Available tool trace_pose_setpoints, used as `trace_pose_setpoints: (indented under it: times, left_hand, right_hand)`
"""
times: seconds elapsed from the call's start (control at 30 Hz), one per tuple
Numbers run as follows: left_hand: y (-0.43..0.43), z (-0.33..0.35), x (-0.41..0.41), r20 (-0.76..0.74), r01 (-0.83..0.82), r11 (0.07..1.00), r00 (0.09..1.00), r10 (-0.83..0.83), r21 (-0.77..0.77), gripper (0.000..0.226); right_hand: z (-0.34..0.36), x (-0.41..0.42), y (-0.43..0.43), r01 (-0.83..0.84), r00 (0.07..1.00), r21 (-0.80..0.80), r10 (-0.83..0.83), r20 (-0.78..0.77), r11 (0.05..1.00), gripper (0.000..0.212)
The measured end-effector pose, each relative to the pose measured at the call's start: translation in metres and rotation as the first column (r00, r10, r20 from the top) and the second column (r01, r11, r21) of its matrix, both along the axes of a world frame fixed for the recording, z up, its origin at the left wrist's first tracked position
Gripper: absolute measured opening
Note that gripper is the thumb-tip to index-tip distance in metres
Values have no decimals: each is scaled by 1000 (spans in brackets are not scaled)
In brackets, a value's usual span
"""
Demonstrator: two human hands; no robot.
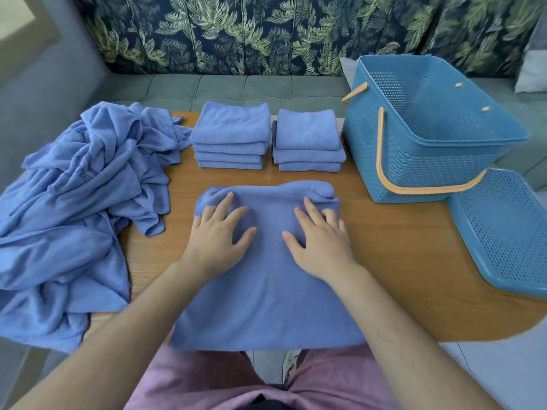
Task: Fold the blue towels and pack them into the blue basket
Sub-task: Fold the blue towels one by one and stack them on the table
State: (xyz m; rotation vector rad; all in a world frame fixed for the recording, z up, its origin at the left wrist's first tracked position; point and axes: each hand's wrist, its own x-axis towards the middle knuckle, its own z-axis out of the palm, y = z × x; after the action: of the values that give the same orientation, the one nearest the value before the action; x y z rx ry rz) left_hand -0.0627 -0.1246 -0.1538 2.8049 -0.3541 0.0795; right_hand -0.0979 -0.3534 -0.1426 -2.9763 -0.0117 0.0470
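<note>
1. A half-folded blue microfibre towel (266, 291) lies on the wooden tabletop (399, 247) directly in front of the person, its near edge hanging over the tabletop's edge.
2. The left hand (219, 232) rests on the towel's far part, grip apart, fingers spread flat on the cloth.
3. The right hand (319, 235) lies beside it, grip also apart: thumb and first two fingers straight, outer fingers bent at the rolled far edge.
4. A crumpled heap of blue towels (74, 202) covers the tabletop's left end.
5. Two stacks of folded blue towels (231, 134) (307, 140) stand side by side beyond the hands.
6. The blue perforated plastic basket (429, 149) with orange handles stands far right; a blue perforated lid (503, 232) lies just beside it.
</note>
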Motion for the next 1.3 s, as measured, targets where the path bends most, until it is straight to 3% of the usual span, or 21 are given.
trace_pose_setpoints:
  times: [0.2,0.47,0.57,0.67,0.9,1.0,1.1,1.2,1.3]
  left_hand:
    - [5,4,53,-8,-48,999,999,49,25,50]
    - [17,-19,64,39,-85,975,995,95,-203,37]
    - [19,-23,73,46,-125,955,989,142,-267,34]
    - [23,-20,81,66,-119,952,988,143,-283,31]
    - [50,-21,104,195,-99,964,969,149,-245,28]
    - [47,-22,104,252,-76,973,959,131,-219,21]
    - [51,-23,105,269,-79,971,953,141,-227,3]
    - [49,-21,104,232,-93,966,961,150,-241,9]
    - [47,-19,102,211,-87,959,966,147,-269,9]
  right_hand:
    - [-18,51,-34,-15,996,82,8,85,996,61]
    - [-30,53,-39,5,988,216,-37,148,976,46]
    - [-24,70,-45,-19,961,277,-59,269,961,38]
    - [-19,91,-54,-1,924,291,-111,367,957,31]
    - [-29,95,-61,115,889,331,-245,386,937,19]
    - [-31,97,-65,0,872,349,-171,459,937,6]
    - [-26,94,-65,-162,870,447,-86,485,880,9]
    - [-21,91,-62,-148,901,575,-131,414,805,8]
    - [-20,89,-62,-129,903,584,-149,404,801,6]
